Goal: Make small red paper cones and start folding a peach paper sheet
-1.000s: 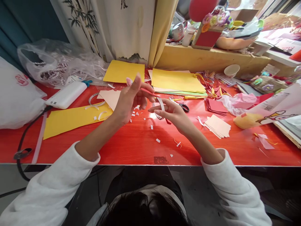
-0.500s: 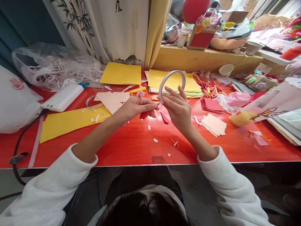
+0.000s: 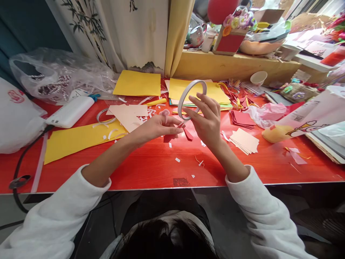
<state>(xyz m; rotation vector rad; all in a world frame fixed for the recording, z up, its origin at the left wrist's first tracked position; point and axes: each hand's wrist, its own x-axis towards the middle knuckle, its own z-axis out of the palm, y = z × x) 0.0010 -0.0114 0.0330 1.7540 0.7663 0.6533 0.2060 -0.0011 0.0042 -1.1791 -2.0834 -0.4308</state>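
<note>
In the head view, a red table (image 3: 151, 171) runs under a pale curtain (image 3: 145, 36) and a cluttered sill (image 3: 242, 66). White scraps (image 3: 177, 160) litter its surface. A clear bag (image 3: 59, 81) of beads, a white bag (image 3: 20, 120) and a white device (image 3: 70, 112) lie at the left; yellow sheets (image 3: 137, 83) lie along the back, peach cards (image 3: 244, 141) to the right. A balloon (image 3: 223, 10) shows above the sill.

The left hand (image 3: 161, 126) pinches red paper (image 3: 168, 138) between thumb and fingers, over the table's middle. The right hand (image 3: 206, 120) holds a tape roll (image 3: 181, 101) upright just beside it, fingers parted, some tips across the ring; where its thumb presses cannot be told. A short strip (image 3: 182, 125) shows between the hands.

The curtain bears painted bamboo and part of a black brush character. The white bag has a red emblem. A large cup (image 3: 314, 115) lies tilted, with a cone drawing, a square code and print too small to read.
</note>
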